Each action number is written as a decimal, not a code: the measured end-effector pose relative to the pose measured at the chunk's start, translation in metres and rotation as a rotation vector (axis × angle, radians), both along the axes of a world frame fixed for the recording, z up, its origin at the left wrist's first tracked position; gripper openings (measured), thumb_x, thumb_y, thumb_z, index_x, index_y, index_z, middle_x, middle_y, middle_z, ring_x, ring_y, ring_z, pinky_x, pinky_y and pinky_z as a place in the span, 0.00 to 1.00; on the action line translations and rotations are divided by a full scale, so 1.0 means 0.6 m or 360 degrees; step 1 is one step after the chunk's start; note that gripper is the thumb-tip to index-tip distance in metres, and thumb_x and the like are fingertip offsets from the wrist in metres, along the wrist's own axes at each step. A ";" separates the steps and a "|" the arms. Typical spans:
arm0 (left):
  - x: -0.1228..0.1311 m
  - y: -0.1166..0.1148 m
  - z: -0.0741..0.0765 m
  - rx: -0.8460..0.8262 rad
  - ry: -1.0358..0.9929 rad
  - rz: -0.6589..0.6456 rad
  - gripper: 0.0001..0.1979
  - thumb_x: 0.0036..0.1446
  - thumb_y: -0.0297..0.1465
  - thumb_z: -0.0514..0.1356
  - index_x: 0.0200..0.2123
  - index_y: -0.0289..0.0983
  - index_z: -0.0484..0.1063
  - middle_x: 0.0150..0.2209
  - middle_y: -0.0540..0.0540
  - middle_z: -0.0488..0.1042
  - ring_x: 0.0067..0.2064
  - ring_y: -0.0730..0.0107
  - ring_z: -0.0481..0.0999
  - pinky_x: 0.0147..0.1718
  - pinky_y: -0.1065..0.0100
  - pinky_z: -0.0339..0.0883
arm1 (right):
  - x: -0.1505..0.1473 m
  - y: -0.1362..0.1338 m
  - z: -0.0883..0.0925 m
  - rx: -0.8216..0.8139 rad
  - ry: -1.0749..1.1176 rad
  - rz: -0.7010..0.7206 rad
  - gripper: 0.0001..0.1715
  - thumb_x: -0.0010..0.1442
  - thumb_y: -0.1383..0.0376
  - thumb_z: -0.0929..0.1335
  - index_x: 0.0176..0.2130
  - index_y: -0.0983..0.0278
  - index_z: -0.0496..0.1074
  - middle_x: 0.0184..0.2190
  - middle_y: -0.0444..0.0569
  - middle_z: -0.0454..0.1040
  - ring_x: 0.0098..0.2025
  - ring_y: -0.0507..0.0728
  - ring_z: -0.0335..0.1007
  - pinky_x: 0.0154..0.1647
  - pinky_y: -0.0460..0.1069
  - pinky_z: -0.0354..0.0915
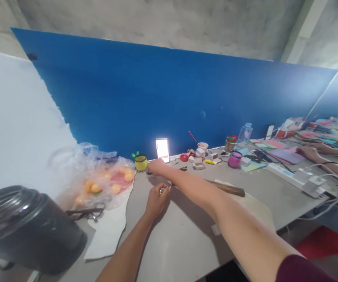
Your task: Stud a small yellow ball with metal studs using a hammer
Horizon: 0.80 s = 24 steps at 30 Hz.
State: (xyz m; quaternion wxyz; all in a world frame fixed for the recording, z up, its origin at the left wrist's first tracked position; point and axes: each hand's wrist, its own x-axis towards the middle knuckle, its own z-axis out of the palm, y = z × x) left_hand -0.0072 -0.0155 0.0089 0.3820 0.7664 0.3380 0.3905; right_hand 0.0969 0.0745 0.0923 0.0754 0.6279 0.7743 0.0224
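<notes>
My left hand is closed just above the table, with a small shiny metallic piece at its fingertips, too small to name. My right arm crosses in front of me. Its hand reaches to the back left, beside a small yellow mesh cup and just before an upright phone with a bright screen. The right fingers point away and are mostly hidden, so what they hold does not show. Behind the right forearm lies a brown wooden handle, partly covered by the arm.
To the left stand a large dark pot and plastic bags with orange fruit; folded glasses lie between. Small boxes, a pink mesh cup, a clear bottle and a power strip are rightward. Another person's hands are far right.
</notes>
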 end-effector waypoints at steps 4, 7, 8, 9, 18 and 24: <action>-0.002 0.001 0.000 0.0019 0.0018 0.0010 0.15 0.57 0.40 0.56 0.23 0.38 0.69 0.23 0.49 0.71 0.29 0.67 0.68 0.32 0.67 0.59 | 0.000 0.006 -0.007 0.0012 0.0024 -0.0002 0.18 0.67 0.72 0.66 0.54 0.71 0.78 0.53 0.66 0.79 0.56 0.67 0.78 0.51 0.56 0.72; -0.002 0.002 -0.002 0.0020 0.0029 0.0033 0.15 0.57 0.40 0.56 0.23 0.38 0.70 0.23 0.49 0.72 0.29 0.66 0.69 0.33 0.67 0.59 | 0.000 0.006 -0.011 0.0013 0.0048 0.0001 0.19 0.67 0.72 0.65 0.55 0.71 0.77 0.53 0.67 0.79 0.56 0.68 0.78 0.51 0.57 0.72; -0.001 0.002 -0.002 0.0017 0.0031 0.0035 0.15 0.57 0.40 0.56 0.23 0.38 0.70 0.24 0.49 0.73 0.30 0.66 0.70 0.33 0.66 0.59 | 0.000 0.006 -0.011 0.0013 0.0058 0.0002 0.19 0.67 0.73 0.65 0.55 0.71 0.77 0.53 0.67 0.79 0.56 0.68 0.78 0.51 0.58 0.73; -0.001 0.002 -0.002 0.0014 0.0032 0.0038 0.15 0.57 0.40 0.56 0.23 0.38 0.71 0.24 0.48 0.73 0.30 0.66 0.70 0.33 0.66 0.60 | 0.000 0.005 -0.011 0.0014 0.0069 0.0004 0.19 0.66 0.73 0.66 0.55 0.71 0.77 0.53 0.67 0.79 0.56 0.68 0.78 0.52 0.58 0.73; 0.001 -0.001 0.002 -0.0078 0.0018 0.0039 0.15 0.56 0.41 0.57 0.23 0.38 0.70 0.24 0.48 0.73 0.29 0.66 0.70 0.32 0.67 0.61 | 0.008 0.000 -0.009 0.0067 0.0266 -0.0018 0.20 0.60 0.73 0.70 0.52 0.70 0.79 0.50 0.67 0.81 0.54 0.68 0.79 0.51 0.55 0.72; -0.002 0.001 -0.001 -0.0067 0.0011 0.0044 0.16 0.57 0.41 0.58 0.23 0.38 0.71 0.23 0.50 0.71 0.30 0.67 0.70 0.33 0.67 0.62 | 0.032 -0.001 0.010 0.0011 0.0602 -0.0064 0.12 0.57 0.74 0.70 0.41 0.69 0.82 0.40 0.58 0.84 0.43 0.62 0.81 0.40 0.48 0.70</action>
